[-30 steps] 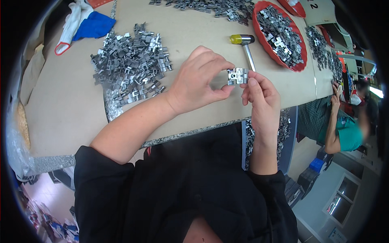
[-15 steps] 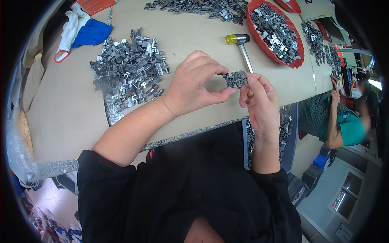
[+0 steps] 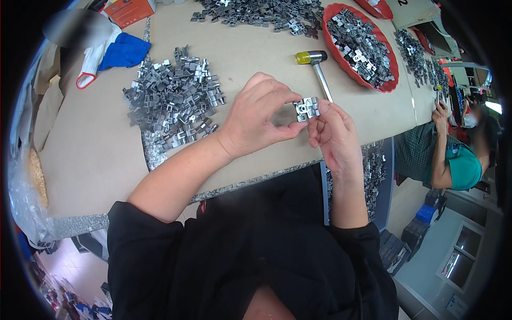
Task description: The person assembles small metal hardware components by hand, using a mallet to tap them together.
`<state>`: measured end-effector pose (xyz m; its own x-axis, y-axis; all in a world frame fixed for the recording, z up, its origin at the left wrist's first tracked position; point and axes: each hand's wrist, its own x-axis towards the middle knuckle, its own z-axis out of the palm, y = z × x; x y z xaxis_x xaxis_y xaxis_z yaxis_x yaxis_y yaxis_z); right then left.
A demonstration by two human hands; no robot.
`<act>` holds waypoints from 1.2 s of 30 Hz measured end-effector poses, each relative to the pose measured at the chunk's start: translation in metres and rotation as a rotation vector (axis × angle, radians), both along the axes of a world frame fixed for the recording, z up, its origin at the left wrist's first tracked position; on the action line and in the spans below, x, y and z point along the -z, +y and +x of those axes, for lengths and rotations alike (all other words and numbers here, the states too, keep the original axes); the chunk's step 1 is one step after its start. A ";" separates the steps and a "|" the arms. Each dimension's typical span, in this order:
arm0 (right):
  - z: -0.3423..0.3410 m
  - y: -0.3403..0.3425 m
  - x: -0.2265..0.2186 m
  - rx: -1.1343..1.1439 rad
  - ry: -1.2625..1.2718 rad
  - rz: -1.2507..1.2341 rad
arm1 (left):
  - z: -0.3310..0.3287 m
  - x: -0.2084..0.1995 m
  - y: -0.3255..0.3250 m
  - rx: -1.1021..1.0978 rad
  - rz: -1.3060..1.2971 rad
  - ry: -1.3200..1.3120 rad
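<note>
A small silvery metal part point(image 3: 306, 109) with notched edges is held up over the table's front. My left hand point(image 3: 256, 109) grips its left side between thumb and forefinger. On its right side, the fingers of my right hand point(image 3: 336, 130) pinch it, the other fingers curled in. Just beyond lies a mallet point(image 3: 311, 57) with a yellow and black head, its metal handle pointing toward my right hand. Left of my left hand is a heap of similar metal parts point(image 3: 176, 96).
A red bowl point(image 3: 394, 80) full of metal parts stands at the back right. More parts point(image 3: 261, 13) lie along the far side. Blue and white gloves point(image 3: 125, 50) rest at the left by an orange box point(image 3: 128, 10). A grey bin point(image 3: 385, 197) sits below the table edge. A co-worker point(image 3: 463, 168) works at the right.
The metal part has been turned so a brighter face shows, and it has shifted slightly left. My right hand has moved a little left with it.
</note>
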<state>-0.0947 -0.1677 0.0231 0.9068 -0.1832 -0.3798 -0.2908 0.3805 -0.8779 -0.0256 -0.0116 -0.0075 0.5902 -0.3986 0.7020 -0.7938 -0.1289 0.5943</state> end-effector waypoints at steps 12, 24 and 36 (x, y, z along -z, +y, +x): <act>0.000 0.004 0.003 -0.013 0.107 0.192 | -0.003 0.001 -0.002 0.034 -0.012 -0.006; 0.008 0.006 0.015 -0.013 0.032 0.023 | 0.001 0.010 0.002 0.061 0.102 0.016; 0.019 -0.009 0.025 0.038 -0.232 -0.602 | -0.007 0.006 -0.001 -0.035 0.048 0.028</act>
